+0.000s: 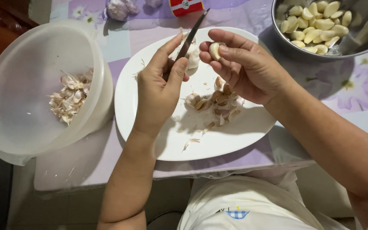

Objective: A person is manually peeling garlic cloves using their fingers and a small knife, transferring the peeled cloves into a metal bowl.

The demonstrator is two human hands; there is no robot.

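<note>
My left hand [160, 87] grips a small knife [194, 30] whose dark blade points up and away over the white plate [150, 127]. A garlic clove [214, 50] is pinched in the fingertips of my right hand [245, 68], just right of the blade. Below both hands, a heap of unpeeled cloves and papery skins [214, 104] lies on the plate.
A translucent plastic bowl [18, 127] at the left holds garlic skins [71, 98]. A metal bowl [277, 32] at the top right holds several peeled cloves [316, 25]. Whole garlic bulbs [118, 8] and a red packet [186, 6] lie at the table's far edge.
</note>
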